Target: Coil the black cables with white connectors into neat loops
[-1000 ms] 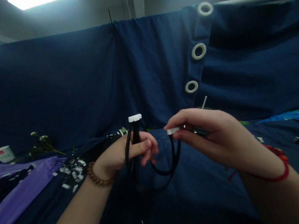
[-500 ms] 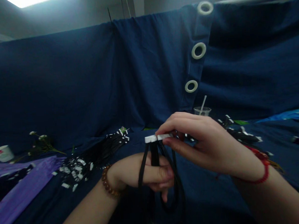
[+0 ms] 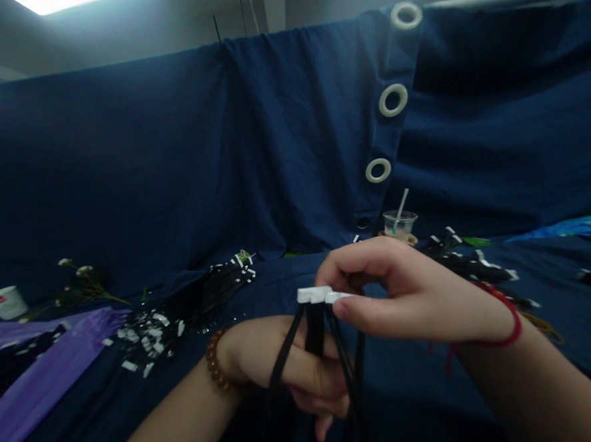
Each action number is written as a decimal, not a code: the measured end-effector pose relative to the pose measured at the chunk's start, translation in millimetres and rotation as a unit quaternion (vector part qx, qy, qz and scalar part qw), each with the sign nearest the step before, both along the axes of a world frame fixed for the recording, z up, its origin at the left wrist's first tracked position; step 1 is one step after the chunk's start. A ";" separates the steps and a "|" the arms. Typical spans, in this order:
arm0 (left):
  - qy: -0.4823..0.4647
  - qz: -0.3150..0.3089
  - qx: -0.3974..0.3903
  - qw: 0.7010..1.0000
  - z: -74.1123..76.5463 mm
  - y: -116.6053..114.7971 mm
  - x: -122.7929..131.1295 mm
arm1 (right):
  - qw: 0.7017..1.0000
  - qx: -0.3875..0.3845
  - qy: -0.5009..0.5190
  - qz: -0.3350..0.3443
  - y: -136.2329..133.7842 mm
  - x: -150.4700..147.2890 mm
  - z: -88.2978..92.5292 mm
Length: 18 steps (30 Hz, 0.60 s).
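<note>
My left hand, with a beaded bracelet at its wrist, is closed around a bundle of black cords in the middle. Flat white tips cap the cords in a row above the fist. Some cords hang outside the fingers on both sides. My right hand, wearing a red string bracelet, pinches a white-tipped cord end at the right of that row between thumb and fingers. The lower ends of the cords fade into the dark cloth.
On the left lie a pile of white-tipped black cords, purple cloth, white flowers and a paper cup. A clear cup with a straw and more black cords stand or lie at right. A blue curtain hangs behind.
Both hands have come down slightly with the cords, and the white tips have shifted a little to the right. The right hand still pinches at the row's right end.
</note>
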<state>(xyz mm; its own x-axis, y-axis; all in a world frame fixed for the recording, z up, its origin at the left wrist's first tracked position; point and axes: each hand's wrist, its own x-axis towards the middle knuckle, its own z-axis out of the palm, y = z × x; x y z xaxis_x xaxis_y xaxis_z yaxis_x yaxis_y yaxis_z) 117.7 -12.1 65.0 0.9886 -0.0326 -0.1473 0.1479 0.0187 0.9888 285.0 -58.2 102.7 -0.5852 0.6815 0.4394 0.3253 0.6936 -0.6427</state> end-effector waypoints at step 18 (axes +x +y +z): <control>-0.062 0.397 -0.062 0.914 -54.2 -25.1 -6.3 | 0.966 -0.132 0.222 -0.029 38.1 39.6 -0.5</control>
